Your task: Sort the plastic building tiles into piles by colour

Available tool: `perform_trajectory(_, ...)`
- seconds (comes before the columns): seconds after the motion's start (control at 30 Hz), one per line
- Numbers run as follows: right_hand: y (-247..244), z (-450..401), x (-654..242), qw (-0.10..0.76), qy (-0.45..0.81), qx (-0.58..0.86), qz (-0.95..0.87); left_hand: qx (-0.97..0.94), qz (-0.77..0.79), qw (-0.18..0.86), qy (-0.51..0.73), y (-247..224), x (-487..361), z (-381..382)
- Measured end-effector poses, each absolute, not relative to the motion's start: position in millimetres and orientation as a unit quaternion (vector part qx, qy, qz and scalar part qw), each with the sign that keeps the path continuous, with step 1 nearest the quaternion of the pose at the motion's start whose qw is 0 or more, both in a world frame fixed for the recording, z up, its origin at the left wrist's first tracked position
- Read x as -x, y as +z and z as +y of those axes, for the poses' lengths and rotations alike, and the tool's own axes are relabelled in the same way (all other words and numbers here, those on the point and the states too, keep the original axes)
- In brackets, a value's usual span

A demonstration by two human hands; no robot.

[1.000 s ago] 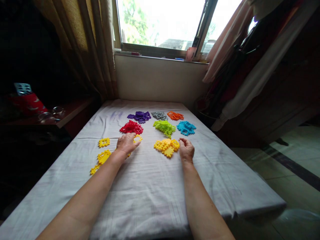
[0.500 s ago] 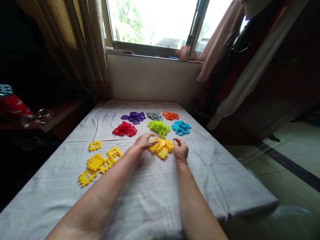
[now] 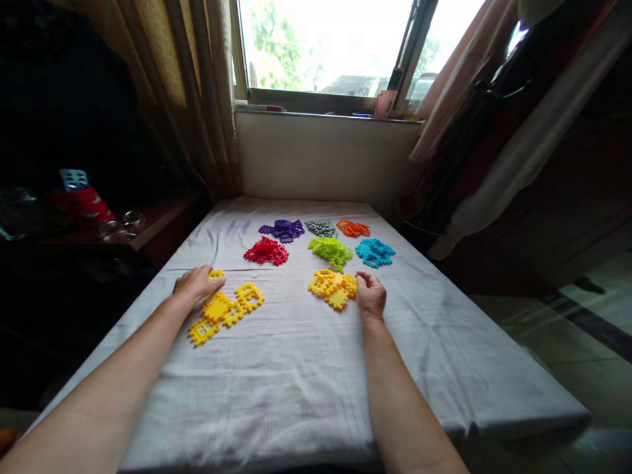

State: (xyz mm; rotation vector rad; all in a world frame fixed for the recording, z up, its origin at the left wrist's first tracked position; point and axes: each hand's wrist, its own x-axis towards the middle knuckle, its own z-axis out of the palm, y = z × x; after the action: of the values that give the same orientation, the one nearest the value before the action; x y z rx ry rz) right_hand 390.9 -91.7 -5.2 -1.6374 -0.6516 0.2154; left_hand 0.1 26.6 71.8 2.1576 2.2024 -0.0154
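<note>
My left hand (image 3: 195,284) is at the left of the table, its thumb and fingers closed around a small yellow interlocking piece (image 3: 216,274). Just in front of it lies a loose group of yellow interlocking pieces (image 3: 217,307), some with window-like openings. My right hand (image 3: 371,294) rests with curled fingers against the right edge of a yellow pile (image 3: 337,299). Whatever its fingertips pinch, if anything, is hidden.
Behind the yellow pile lie heaps of red (image 3: 266,251), purple (image 3: 284,230), grey (image 3: 322,228), orange (image 3: 353,228), lime green (image 3: 332,250) and blue pieces (image 3: 375,253). A wrinkled white cloth (image 3: 276,395) covers the table. Eyeglasses (image 3: 123,225) lie on a side desk.
My left hand has gone from the yellow pile leftward to the single yellow piece and closed on it. My right hand stays beside the pile. The view has turned slightly left.
</note>
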Motion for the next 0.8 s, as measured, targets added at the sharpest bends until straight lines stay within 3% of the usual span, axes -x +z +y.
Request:
perform_trajectory(0.3,-5.1,-93.5,-395.1,0.64,0.083,0.709,-0.285,-0.737,0.671,0.007,0.077,64.9,-8.3,18.1)
perform_trajectory(0.5,5.5,-97.0,-388.2,0.647,0.096,0.688,-0.316,-0.81,0.56,0.027,0.171,65.0,-64.1,4.5)
perform_trajectory(0.6,15.4,-101.9,-376.5,0.642,0.166,0.646,-0.378,-0.854,0.422,0.075,0.294,57.6,-109.3,-17.3)
perform_trajectory(0.73,22.6,-107.6,-356.4,0.609,0.313,0.558,-0.469,-0.876,0.312,0.13,0.345,43.0,-165.6,-45.1)
perform_trajectory(0.8,21.0,-107.4,-349.9,0.595,0.329,0.543,-0.493,-0.875,0.286,0.144,0.362,37.5,-185.3,-53.7)
